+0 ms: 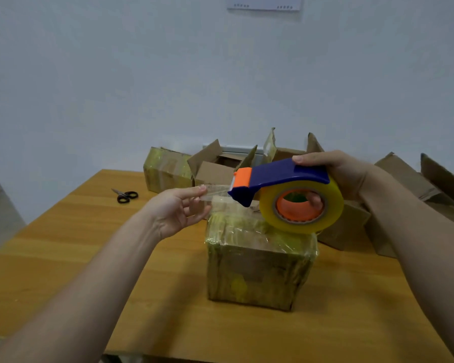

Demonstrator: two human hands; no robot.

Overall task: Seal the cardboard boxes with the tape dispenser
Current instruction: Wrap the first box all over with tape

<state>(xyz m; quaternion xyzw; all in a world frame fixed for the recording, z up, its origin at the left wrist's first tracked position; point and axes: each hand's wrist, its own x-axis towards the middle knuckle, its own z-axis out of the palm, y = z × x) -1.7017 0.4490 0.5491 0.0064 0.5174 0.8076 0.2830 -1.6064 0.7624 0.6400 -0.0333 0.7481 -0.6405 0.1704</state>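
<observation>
Now, tape end [216, 190]: probably limp and sticky; your left hand [177, 210] pinches it with its fingers [194, 191].
Dispenser [281, 176]: likely light, rigid; your right hand [337, 174] curls its fingers [309, 158] round the handle.

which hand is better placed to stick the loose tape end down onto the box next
Left, probably. The left hand pinches the tape end near the top of the taped cardboard box, while the right hand is occupied gripping the tape dispenser.

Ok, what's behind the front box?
Behind it: open boxes and another taped box. The dispenser and right hand cover much of the middle ones.
</observation>
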